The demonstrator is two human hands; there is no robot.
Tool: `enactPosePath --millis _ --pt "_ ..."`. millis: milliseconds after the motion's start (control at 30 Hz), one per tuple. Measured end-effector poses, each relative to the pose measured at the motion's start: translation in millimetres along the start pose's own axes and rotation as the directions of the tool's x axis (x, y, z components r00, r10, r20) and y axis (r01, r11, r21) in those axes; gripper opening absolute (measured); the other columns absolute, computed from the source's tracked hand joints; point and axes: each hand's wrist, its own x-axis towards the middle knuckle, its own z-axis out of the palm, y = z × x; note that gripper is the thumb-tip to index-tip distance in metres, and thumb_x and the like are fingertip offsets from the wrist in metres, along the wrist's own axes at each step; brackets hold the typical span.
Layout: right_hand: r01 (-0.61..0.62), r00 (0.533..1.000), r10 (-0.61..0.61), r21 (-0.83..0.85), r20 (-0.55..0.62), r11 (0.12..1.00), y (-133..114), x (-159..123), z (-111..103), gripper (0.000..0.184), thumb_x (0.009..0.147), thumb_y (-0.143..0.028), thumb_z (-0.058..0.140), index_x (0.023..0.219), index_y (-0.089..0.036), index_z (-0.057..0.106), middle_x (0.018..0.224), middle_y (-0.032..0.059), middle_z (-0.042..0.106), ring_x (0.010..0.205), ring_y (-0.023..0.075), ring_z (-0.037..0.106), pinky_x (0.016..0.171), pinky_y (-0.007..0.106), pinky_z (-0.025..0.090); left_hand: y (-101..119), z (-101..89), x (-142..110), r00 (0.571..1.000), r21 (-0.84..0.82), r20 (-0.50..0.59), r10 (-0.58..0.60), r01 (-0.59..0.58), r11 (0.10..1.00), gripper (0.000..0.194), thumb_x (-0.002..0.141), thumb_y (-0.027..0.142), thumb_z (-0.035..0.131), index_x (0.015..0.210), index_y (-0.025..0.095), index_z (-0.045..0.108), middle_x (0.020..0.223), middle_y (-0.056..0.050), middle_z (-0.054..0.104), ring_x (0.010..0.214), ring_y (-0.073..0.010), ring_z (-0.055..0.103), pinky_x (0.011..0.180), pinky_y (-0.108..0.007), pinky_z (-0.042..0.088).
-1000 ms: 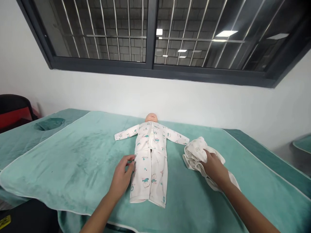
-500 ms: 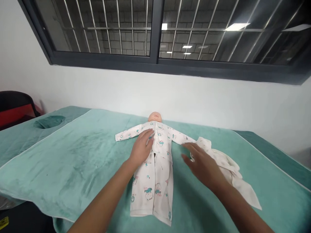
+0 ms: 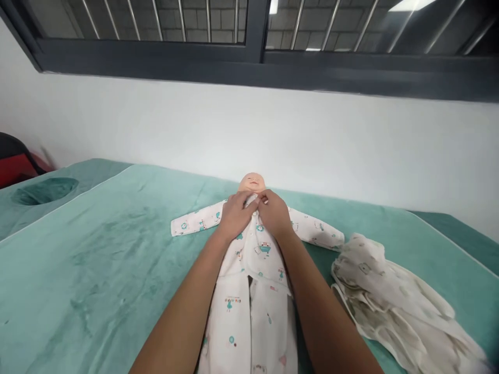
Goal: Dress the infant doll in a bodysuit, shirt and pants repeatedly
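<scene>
A baby doll (image 3: 253, 182) lies on its back, face up, dressed in a white printed baby shirt (image 3: 257, 259) with sleeves spread to both sides. White printed baby pants (image 3: 230, 332) cover its lower body, below the shirt's hem. At the collar, my left hand (image 3: 237, 213) rests on the shirt with its fingers bent onto the fabric beside the front opening. Across from it, my right hand (image 3: 275, 212) pinches the collar's other edge, thumb and fingers close together. Both sets of fingertips nearly meet below the doll's chin and partly hide the neckline.
A crumpled white cloth (image 3: 397, 296) lies right of the doll, near its sleeve cuff. Green plush covering (image 3: 117, 249) spreads over the bed, which has a round hole (image 3: 47, 190) at far left. A white wall (image 3: 195, 130) and barred window stand behind.
Both hands have moved up and inward, from above the doll's torso and right sleeve to the shirt collar, and closed on it. The camera view has moved nearer and tilted down.
</scene>
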Motion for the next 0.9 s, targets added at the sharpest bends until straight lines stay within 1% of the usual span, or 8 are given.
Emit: enactPosePath --millis 100,233,400,500,600,667,733,900 --pt "-0.017 1.000 0.019 0.082 -0.015 0.997 6 1 1 0.013 0.083 -0.027 0.046 0.079 -0.022 0.057 0.080 -0.0005 0.062 0.074 0.0165 0.054 0.069 0.029 0.039 0 -2.3 0 0.999 -0.028 0.032 0.018 -0.017 0.999 0.036 0.089 0.032 0.051 0.123 0.028 0.063 0.133 0.001 0.061 0.125 -0.0236 0.049 0.107 -0.039 0.036" --pt "-0.048 0.996 0.058 0.152 -0.060 0.987 10 -3 0 0.014 0.082 -0.027 0.046 0.085 -0.022 0.059 0.084 0.0003 0.062 0.075 0.0157 0.054 0.071 0.029 0.040 1 -1.6 3 0.999 -0.032 0.042 0.012 -0.010 0.999 0.036 0.086 0.023 0.050 0.118 0.029 0.065 0.132 0.002 0.062 0.126 -0.0237 0.047 0.109 -0.042 0.034" --pt "-0.070 0.997 0.073 0.096 -0.028 0.993 9 -2 -2 0.013 0.081 -0.030 0.049 0.081 -0.022 0.059 0.082 0.0002 0.062 0.075 0.0163 0.054 0.072 0.030 0.040 0 1.4 3 1.000 -0.055 -0.001 -0.017 0.017 0.998 0.031 0.086 0.023 0.051 0.113 0.025 0.066 0.128 -0.002 0.063 0.123 -0.0257 0.049 0.107 -0.045 0.035" --pt "-0.068 0.997 0.065 0.071 0.034 0.995 4 -3 -6 0.022 0.081 -0.043 0.052 0.079 -0.022 0.058 0.079 0.0002 0.063 0.074 0.0170 0.054 0.070 0.030 0.039 -4 2.6 3 1.000 -0.080 -0.026 -0.015 0.013 0.997 0.029 0.089 0.023 0.047 0.110 0.023 0.067 0.126 -0.003 0.064 0.121 -0.0250 0.051 0.106 -0.045 0.038" --pt "-0.052 0.995 0.054 -0.027 0.086 0.998 -2 -3 -9 0.032 0.079 -0.053 0.056 0.076 -0.022 0.054 0.078 0.0010 0.062 0.072 0.0173 0.052 0.066 0.029 0.036 -8 3.5 4 0.998 -0.121 -0.044 0.034 -0.039 0.992 0.033 0.089 0.016 0.041 0.107 0.022 0.068 0.124 -0.003 0.065 0.119 -0.0224 0.052 0.106 -0.041 0.039" --pt "-0.037 0.994 0.048 -0.106 0.099 0.994 -4 -1 -9 0.029 0.080 -0.049 0.054 0.072 -0.022 0.051 0.075 0.0004 0.059 0.070 0.0167 0.050 0.064 0.028 0.034 -10 3.9 4 0.998 -0.129 -0.053 0.047 -0.054 0.990 0.036 0.088 0.012 0.039 0.107 0.021 0.068 0.124 -0.004 0.065 0.119 -0.0215 0.053 0.107 -0.041 0.038" --pt "-0.020 0.994 0.034 -0.125 0.107 0.992 -3 2 -9 0.025 0.082 -0.042 0.051 0.068 -0.022 0.049 0.070 -0.0008 0.057 0.067 0.0157 0.048 0.063 0.028 0.032 -11 3.9 3 0.998 -0.113 -0.048 0.047 -0.052 0.992 0.038 0.088 0.012 0.038 0.110 0.020 0.068 0.125 -0.005 0.064 0.120 -0.0218 0.052 0.108 -0.041 0.038" --pt "-0.045 0.996 0.042 0.037 0.073 0.998 7 6 -5 0.019 0.082 -0.034 0.049 0.069 -0.021 0.056 0.071 -0.0023 0.060 0.070 0.0150 0.051 0.066 0.028 0.035 -9 2.4 3 0.997 -0.063 -0.018 0.074 -0.075 0.995 0.042 0.089 0.011 0.035 0.111 0.022 0.069 0.128 -0.004 0.063 0.122 -0.0215 0.052 0.108 -0.041 0.038"
